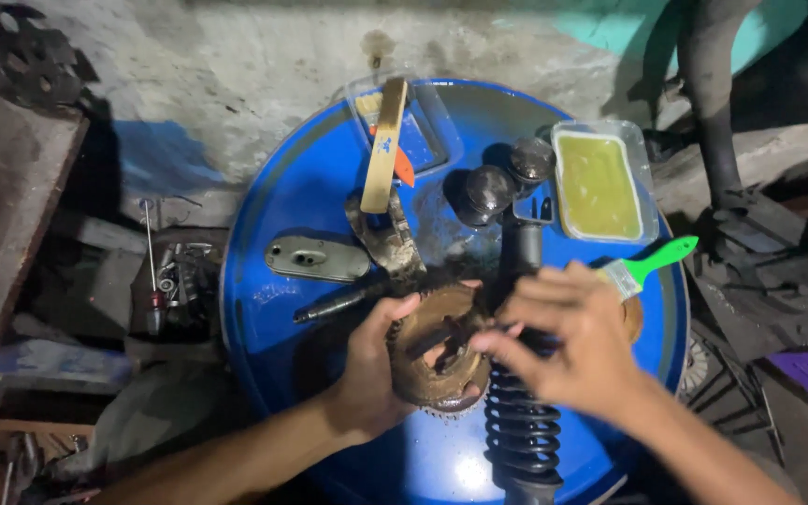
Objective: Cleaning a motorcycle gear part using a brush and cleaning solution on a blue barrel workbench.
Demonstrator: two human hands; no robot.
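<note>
1 coil spring | left hand grips 1 rusty gear | right hand half-open, fingertips on gear

Dim scene, dark corners, right hand motion-blurred.

Rusty toothed hub held over a blue drum lid

The rusty toothed hub is round, brown and greasy, with small teeth along its lower rim and a dark hollow centre. It sits tilted, open face up, near the middle of the drum lid, cupped from the left and touched from the right.
</note>
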